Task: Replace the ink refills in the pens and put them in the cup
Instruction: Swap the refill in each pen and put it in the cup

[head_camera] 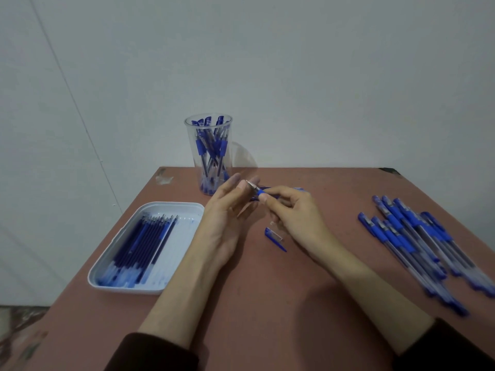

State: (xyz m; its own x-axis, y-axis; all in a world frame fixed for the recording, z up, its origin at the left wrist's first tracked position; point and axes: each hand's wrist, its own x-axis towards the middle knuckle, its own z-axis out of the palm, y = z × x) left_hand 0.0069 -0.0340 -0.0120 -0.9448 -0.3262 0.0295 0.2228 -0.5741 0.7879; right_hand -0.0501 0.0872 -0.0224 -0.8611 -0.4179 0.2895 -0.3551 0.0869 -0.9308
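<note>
My right grip [290, 210] is curled round a pen [261, 194] in the middle of the frame, just above the desk [267, 303]. My left grip [230, 210] pinches the pen's silver tip between thumb and finger. A blue cap [274, 238] lies on the desk just below my right grip. The cup [209, 156], with pens in it, stands at the upper middle. The tray [174, 205] with refills [139, 245] is at the lower left. A pile [417, 242] of pens lies at the right.
</note>
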